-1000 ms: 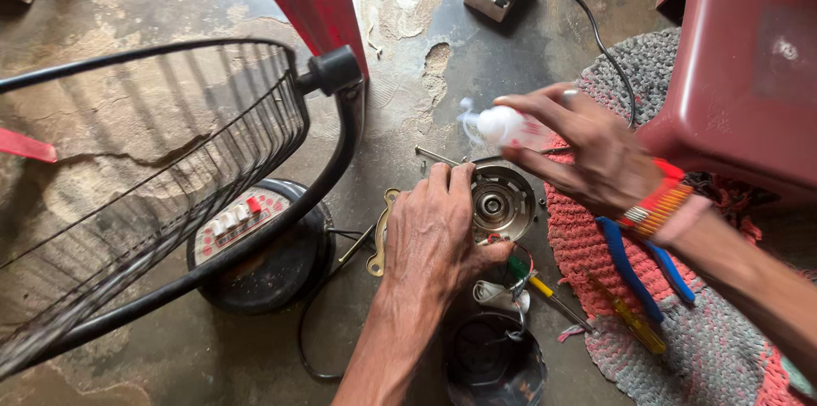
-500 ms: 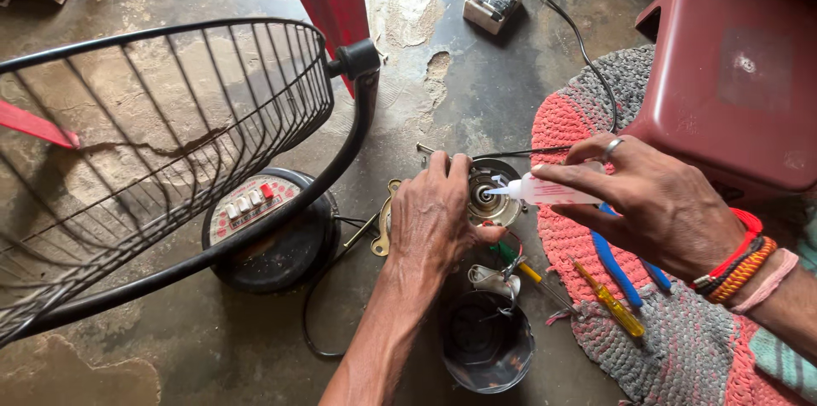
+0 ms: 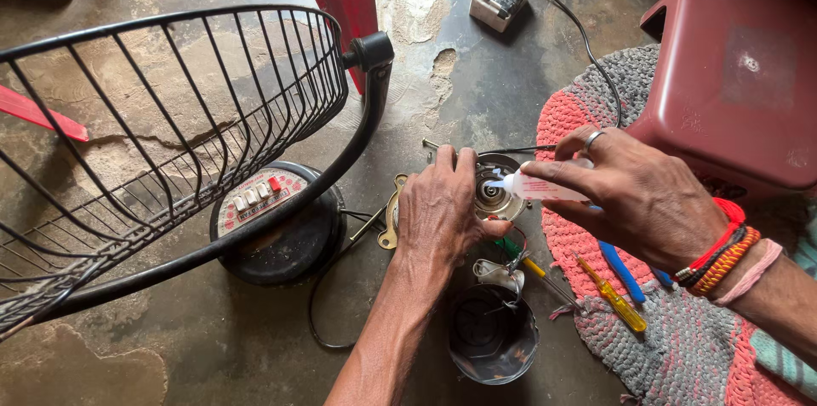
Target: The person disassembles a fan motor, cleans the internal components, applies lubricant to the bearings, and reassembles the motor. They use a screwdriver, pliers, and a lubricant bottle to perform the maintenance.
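In the head view, the fan motor (image 3: 489, 193) sits on the floor just right of the black fan base (image 3: 281, 231). The left hand (image 3: 442, 214) lies palm-down on the motor, its grip closed around the casing to steady it. The right hand (image 3: 638, 197) comes in from the motor's right, wrist level, pinching a small white bottle (image 3: 536, 187) with the nozzle at the centre shaft.

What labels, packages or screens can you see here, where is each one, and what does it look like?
Control panel label: on the black fan base, left of the left hand; pale curved strip with white buttons and one red.
Small squeeze bottle: in the right hand, whitish, nozzle at the motor centre.
No screens.
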